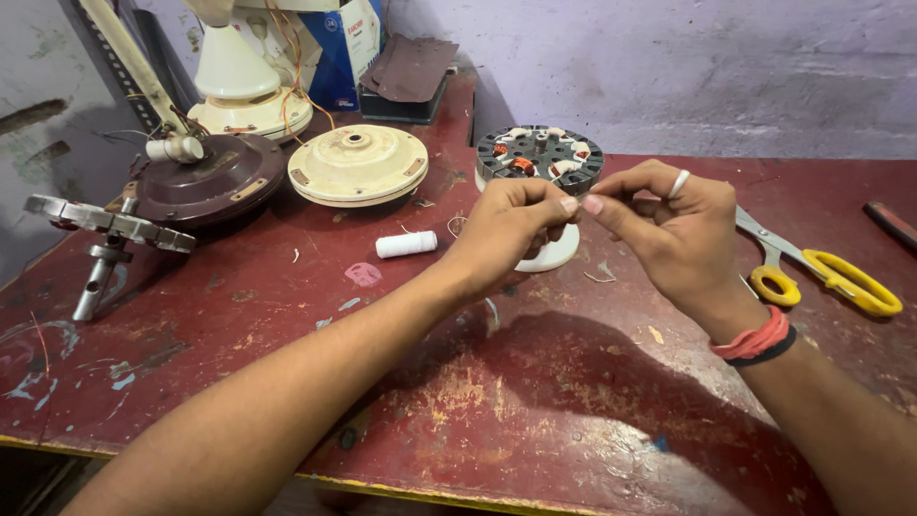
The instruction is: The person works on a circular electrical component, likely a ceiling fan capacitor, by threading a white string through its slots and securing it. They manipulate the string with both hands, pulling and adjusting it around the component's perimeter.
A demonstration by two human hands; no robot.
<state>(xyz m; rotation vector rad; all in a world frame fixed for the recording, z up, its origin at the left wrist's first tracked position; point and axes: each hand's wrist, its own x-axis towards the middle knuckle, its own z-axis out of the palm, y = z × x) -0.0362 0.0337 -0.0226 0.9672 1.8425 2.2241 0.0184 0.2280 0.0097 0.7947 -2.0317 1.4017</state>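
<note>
While both pinched hands (578,215) meet, perhaps on fine thread, a round copper-wound stator (540,158) stands behind.

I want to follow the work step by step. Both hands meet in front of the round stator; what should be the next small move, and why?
Probably bring the pinched fingertips down to the stator. The left hand and right hand meet fingertip to fingertip just in front of it, apparently holding something thin, too fine to make out. The white spool lies untouched.
</note>
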